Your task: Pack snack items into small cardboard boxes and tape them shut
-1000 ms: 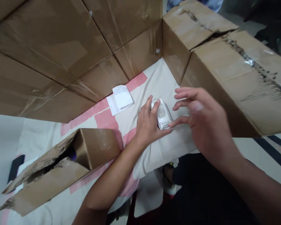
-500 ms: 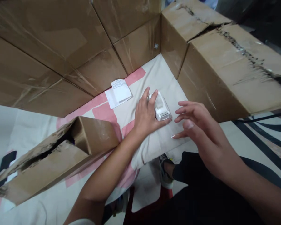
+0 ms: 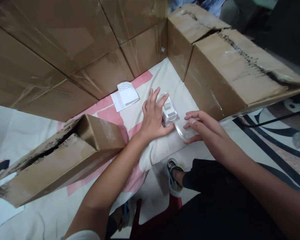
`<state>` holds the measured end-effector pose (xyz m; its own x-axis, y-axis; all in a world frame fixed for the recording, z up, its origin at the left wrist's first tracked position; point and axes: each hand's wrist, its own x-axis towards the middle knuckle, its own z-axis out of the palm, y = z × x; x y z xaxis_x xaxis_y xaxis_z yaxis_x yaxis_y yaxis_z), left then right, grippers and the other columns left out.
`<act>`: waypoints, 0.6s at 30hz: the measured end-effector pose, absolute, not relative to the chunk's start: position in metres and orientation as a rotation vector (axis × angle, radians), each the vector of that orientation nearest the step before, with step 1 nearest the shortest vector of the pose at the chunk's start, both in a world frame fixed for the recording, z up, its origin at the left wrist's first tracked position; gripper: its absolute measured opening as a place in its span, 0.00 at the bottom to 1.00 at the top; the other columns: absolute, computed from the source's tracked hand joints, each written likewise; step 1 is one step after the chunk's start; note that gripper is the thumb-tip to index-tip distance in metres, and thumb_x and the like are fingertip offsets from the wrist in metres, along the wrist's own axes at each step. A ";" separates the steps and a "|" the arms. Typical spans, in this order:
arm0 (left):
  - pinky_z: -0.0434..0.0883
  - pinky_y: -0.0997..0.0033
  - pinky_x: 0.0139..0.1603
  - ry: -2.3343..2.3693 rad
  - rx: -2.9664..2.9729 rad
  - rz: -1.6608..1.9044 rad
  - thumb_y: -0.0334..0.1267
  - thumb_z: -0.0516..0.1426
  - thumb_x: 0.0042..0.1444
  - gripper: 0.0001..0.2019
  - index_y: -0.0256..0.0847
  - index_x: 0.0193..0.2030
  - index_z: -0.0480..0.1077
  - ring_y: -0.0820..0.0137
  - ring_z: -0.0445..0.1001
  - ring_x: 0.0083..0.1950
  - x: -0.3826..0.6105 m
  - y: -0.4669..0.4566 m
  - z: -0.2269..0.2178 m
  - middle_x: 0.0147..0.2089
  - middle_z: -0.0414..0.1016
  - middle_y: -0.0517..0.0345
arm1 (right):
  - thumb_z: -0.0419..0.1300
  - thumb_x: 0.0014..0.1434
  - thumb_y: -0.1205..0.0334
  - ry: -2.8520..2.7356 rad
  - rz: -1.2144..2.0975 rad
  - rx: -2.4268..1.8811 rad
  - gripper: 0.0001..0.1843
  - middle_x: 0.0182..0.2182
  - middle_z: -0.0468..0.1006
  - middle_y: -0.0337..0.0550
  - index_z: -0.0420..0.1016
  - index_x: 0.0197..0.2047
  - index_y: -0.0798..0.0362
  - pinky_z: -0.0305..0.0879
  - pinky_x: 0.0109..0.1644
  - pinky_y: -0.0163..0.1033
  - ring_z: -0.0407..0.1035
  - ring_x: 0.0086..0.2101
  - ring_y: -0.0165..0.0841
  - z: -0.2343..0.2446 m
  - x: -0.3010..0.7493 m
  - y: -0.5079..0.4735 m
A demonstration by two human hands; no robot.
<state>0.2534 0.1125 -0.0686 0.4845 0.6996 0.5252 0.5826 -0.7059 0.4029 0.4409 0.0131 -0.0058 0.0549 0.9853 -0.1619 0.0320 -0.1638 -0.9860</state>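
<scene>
A small white device (image 3: 170, 112) with a grey panel lies on the cloth, seemingly in a clear plastic tray. My left hand (image 3: 152, 116) is beside it with fingers spread, index fingertip at its upper edge and thumb near its lower end; whether they touch it I cannot tell. To the right, my right hand (image 3: 207, 130) pinches a see-through plastic cover (image 3: 180, 131) between thumb and fingers. The cover's edge shows as a bright curve just below the device; the rest of its outline is hard to make out.
Folded white paper (image 3: 127, 95) with printed outlines lies behind my left hand. Stacked cardboard boxes (image 3: 100, 73) wall the back, and more boxes (image 3: 212, 83) stand right. A torn-open carton (image 3: 72, 163) sits at left on the pink-and-white cloth (image 3: 162, 151).
My right hand has closed in from spread fingers, and the clear cover now shows in it. My left thumb has drawn back slightly from the device. The view has shifted a little.
</scene>
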 end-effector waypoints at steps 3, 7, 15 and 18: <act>0.50 0.40 0.73 1.034 2.420 1.109 0.69 0.45 0.62 0.39 0.48 0.72 0.44 0.48 0.40 0.79 0.253 0.110 -0.071 0.77 0.43 0.39 | 0.64 0.61 0.45 -1.107 1.311 -1.397 0.16 0.41 0.73 0.47 0.76 0.43 0.48 0.82 0.32 0.40 0.71 0.42 0.39 -0.007 0.440 0.015; 0.47 0.44 0.76 1.090 2.155 1.160 0.72 0.47 0.59 0.44 0.49 0.73 0.41 0.50 0.43 0.79 0.256 0.113 -0.081 0.77 0.43 0.41 | 0.65 0.59 0.45 -1.082 1.400 -1.444 0.17 0.36 0.75 0.45 0.75 0.43 0.47 0.81 0.32 0.40 0.71 0.42 0.40 -0.004 0.440 0.017; 0.44 0.42 0.78 0.993 1.927 1.133 0.74 0.49 0.56 0.46 0.53 0.73 0.42 0.50 0.43 0.79 0.255 0.118 -0.091 0.77 0.42 0.47 | 0.64 0.61 0.47 -1.161 1.606 -1.397 0.14 0.40 0.77 0.42 0.79 0.35 0.49 0.80 0.38 0.36 0.72 0.40 0.34 -0.006 0.444 0.024; 0.45 0.42 0.77 0.993 1.937 1.144 0.73 0.47 0.58 0.43 0.54 0.73 0.43 0.51 0.45 0.78 0.255 0.118 -0.090 0.77 0.43 0.49 | 0.65 0.60 0.49 -1.128 1.607 -1.410 0.13 0.37 0.79 0.42 0.83 0.36 0.50 0.80 0.38 0.35 0.73 0.37 0.33 -0.003 0.442 0.024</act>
